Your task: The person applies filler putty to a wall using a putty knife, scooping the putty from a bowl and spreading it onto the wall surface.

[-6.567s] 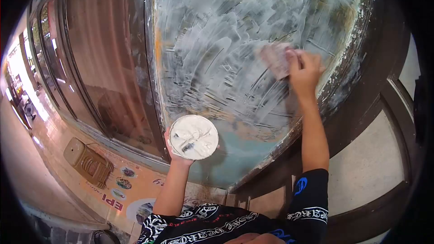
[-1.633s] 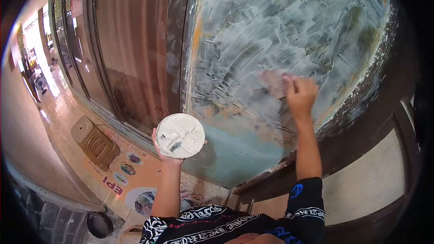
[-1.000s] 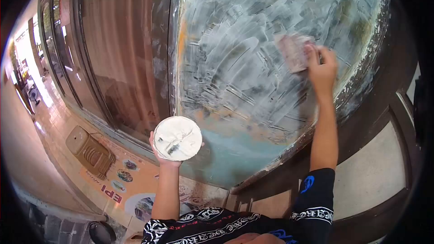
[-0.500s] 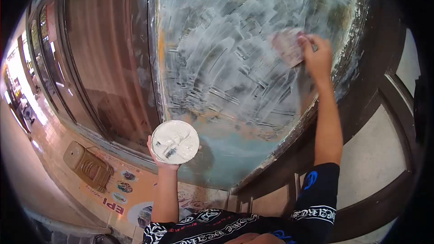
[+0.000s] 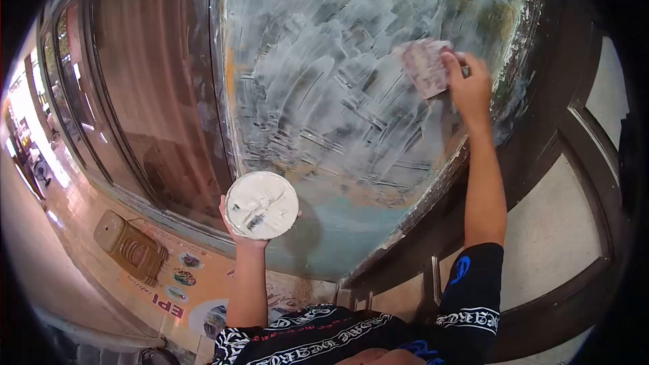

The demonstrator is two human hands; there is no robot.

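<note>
My left hand [image 5: 245,235] holds up a round tub of white paste [image 5: 262,205] from below; its fingers are wrapped round the sides, and dark marks show in the paste. Up at the right, my right hand [image 5: 468,84] pinches a flat, paste-smeared scraper [image 5: 426,69]. The scraper lies against or very near the wall panel [image 5: 338,108], whose upper part is covered with streaky whitish-grey smears. Below the smears the panel is plain blue-green.
Brown framed glass panes [image 5: 159,81] stand at the left. A brown plastic stool [image 5: 128,247] is on the floor by an orange printed banner [image 5: 169,290]. Dark wooden frames with pale panels [image 5: 554,230] stand at the right.
The scraper and my right hand have shifted slightly left in the view. The tub in my left hand sits slightly higher. The whole view has shifted a little.
</note>
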